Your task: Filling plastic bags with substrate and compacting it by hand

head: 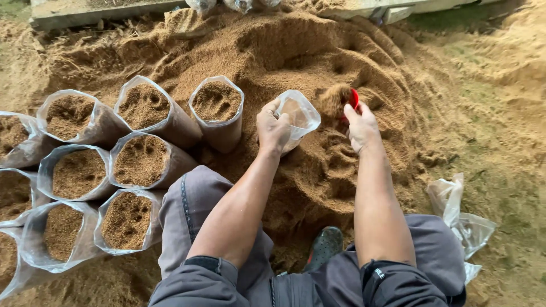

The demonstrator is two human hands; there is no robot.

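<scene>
My left hand (272,129) grips a clear plastic bag (300,115) by its rim, holding its mouth tilted toward the right. My right hand (360,126) holds a red scoop (354,100) heaped with brown sawdust (335,98) just beside the bag's mouth. Both hands hover over a big sawdust pile (296,51) in front of my knees.
Several clear bags filled with sawdust stand upright at the left, among them the nearest one (217,108) and another (140,160). A bunch of empty plastic bags (462,219) lies at the right by my leg. A concrete ledge (102,11) runs along the top.
</scene>
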